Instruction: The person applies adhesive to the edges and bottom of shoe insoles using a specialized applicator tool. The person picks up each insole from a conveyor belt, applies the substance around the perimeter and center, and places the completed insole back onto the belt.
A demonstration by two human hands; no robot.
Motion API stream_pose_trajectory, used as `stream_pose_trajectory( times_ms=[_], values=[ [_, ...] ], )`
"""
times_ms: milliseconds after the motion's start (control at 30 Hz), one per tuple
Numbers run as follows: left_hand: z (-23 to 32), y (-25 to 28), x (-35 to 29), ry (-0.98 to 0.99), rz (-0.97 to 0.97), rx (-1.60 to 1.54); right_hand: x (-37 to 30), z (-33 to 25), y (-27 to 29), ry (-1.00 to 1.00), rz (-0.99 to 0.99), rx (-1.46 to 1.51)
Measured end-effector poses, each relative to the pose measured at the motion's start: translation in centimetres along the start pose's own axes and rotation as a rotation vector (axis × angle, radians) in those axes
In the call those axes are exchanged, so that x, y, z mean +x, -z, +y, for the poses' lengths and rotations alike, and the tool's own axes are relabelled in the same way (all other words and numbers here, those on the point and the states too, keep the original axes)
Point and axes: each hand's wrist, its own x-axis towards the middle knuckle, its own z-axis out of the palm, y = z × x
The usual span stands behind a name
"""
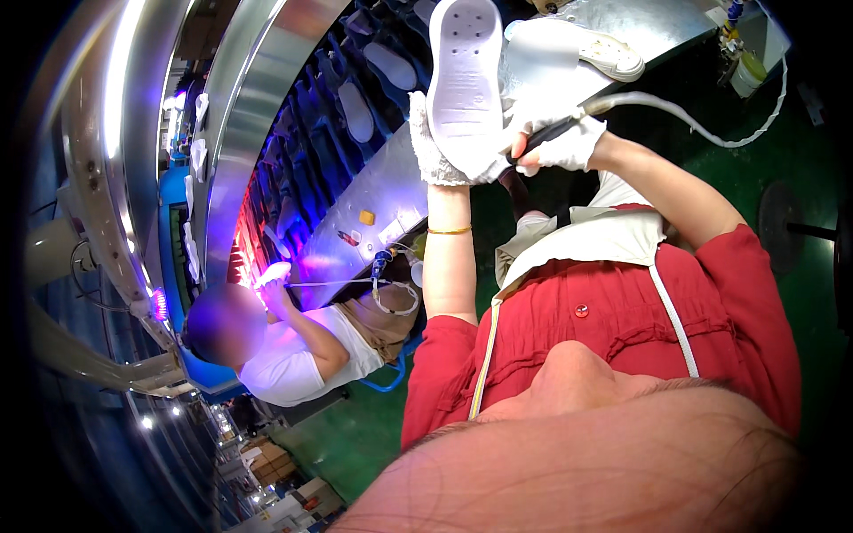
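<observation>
A white shoe sole (466,75), its inner side with round hollows facing up, rests in my left hand (430,151). That hand wears a white knit glove and is closed round the sole's heel end. My right hand (569,144), in a white glove with bare fingertips, pinches a slim black pen-like tool (551,132) with a pale hose (682,114) running from its back end. The tool's tip is close to the sole's heel edge; whether it touches cannot be made out. Behind the hands, a cream shoe (613,55) lies on a metal bench (662,27).
On the left, a moving-line rack (306,169) carries several soles under purple and red light. A metal ledge (342,226) runs beside it, with a small yellow block (367,217). A seated co-worker (298,355) holds a white piece. A bucket (748,75) stands far right.
</observation>
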Motion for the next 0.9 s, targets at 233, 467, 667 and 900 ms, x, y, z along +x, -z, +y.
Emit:
stream_pose_trajectory(
  times_ms=[233,467,667,900],
  values=[
    [0.1,-0.6,0.0,0.035,0.120,0.126,0.3,-2.0,0.2,0.043,0.062,-0.046],
    [1.1,-0.6,0.9,0.183,0.257,0.353,1.5,-1.8,0.8,0.021,-0.042,-0.364],
    [0.4,0.1,1.6,0.206,0.364,0.565,1.5,-3.2,2.8,-0.166,-0.035,-0.399],
    [0.5,0.9,1.7,0.258,0.335,0.594,0.5,-3.4,3.7,-0.045,-0.063,-0.430]
  ],
)
